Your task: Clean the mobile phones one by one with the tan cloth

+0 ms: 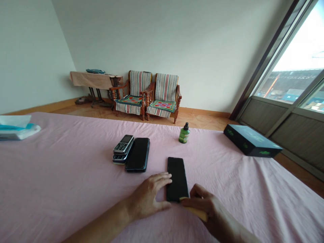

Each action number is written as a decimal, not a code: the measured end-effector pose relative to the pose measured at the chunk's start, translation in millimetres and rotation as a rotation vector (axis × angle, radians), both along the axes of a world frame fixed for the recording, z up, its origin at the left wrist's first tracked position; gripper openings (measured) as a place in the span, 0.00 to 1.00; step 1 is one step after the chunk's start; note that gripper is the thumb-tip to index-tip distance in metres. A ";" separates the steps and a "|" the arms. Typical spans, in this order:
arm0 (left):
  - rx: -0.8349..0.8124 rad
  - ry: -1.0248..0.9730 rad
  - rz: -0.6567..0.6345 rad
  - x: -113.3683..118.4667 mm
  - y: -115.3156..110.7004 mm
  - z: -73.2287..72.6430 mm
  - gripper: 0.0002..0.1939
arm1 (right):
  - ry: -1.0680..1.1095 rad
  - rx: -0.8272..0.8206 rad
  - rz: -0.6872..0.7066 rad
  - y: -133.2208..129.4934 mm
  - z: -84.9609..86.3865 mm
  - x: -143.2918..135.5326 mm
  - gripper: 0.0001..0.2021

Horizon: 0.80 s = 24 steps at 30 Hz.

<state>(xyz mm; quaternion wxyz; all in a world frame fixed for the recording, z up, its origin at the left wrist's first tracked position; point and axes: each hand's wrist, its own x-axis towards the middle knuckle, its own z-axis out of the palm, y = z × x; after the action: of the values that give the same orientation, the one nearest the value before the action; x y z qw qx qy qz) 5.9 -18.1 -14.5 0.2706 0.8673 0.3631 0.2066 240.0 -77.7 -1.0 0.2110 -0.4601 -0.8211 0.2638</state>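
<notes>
A black smartphone (177, 179) lies flat on the pink bedsheet, its dark screen facing up. My left hand (152, 192) rests beside it with fingers stretched out, the fingertips touching the phone's left edge. In my right hand (205, 204) is a folded yellow cloth (197, 213), pinched so that its tip meets the phone's lower right corner. To the left, another dark smartphone (138, 154) lies next to a small stack of keypad phones, the upper keypad phone (124, 144) showing its buttons. A small green bottle (184, 134) with a black cap stands upright beyond the smartphone.
A black box (249, 141) sits on the right of the pink sheet (76, 175). At the far left edge lies a tissue pack (19, 130). Two wooden armchairs (163, 94) and a cloth-covered table (93, 80) stand by the wall, with a window (291, 74) on the right.
</notes>
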 end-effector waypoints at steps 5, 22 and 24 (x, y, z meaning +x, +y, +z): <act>0.025 -0.029 -0.013 -1.1 1.4 -3.5 0.31 | -0.012 0.112 0.045 8.8 1.3 -24.7 0.12; 0.031 -0.004 -0.003 -0.1 -2.5 -1.3 0.30 | -0.007 0.091 -0.116 -6.3 -22.6 22.7 0.15; 0.050 0.008 0.016 1.5 -3.7 -2.3 0.29 | 0.045 0.114 -0.139 -6.8 -29.1 19.3 0.14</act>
<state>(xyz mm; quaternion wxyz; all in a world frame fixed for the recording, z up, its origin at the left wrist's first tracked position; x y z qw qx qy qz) 7.4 -21.8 -16.8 0.2459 0.8716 0.3660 0.2143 259.2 -84.4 -30.1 0.2728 -0.4972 -0.7960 0.2115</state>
